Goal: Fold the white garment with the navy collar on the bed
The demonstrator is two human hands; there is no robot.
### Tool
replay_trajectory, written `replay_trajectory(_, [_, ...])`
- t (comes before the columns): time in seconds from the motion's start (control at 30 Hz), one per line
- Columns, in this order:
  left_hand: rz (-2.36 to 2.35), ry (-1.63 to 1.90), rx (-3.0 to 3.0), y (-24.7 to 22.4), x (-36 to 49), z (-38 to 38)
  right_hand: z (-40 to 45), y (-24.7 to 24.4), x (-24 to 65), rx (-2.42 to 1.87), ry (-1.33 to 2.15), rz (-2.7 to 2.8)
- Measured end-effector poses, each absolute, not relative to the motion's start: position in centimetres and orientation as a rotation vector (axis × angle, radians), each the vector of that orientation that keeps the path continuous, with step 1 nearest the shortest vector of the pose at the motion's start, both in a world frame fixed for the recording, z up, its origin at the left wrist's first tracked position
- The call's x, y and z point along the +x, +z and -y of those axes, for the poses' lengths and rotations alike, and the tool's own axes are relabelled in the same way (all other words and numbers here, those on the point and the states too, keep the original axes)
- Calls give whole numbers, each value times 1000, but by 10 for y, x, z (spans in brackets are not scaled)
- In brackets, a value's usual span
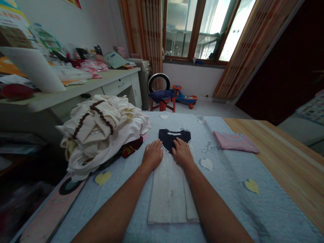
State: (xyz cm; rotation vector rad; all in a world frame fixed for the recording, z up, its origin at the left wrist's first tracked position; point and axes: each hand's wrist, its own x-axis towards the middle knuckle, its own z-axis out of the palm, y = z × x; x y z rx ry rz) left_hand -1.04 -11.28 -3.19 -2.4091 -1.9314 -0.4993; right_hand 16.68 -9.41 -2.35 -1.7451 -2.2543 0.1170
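Our left hand (152,156) and right hand (182,152) press flat on a folded white garment (169,192), fingers slightly apart, gripping nothing. The garment lies under and toward us from our fingers, its navy yoke (174,136) just beyond them, on a grey-blue quilt (222,199). A heap of cream clothes (100,135) sits left of our fingers, a folded pink cloth (235,141) right.
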Motion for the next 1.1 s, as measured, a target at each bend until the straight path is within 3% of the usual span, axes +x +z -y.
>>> replay_trajectory(1.1, [1759,-406,-2511,-16,0,140,91,-27,171,-1700,144,2244])
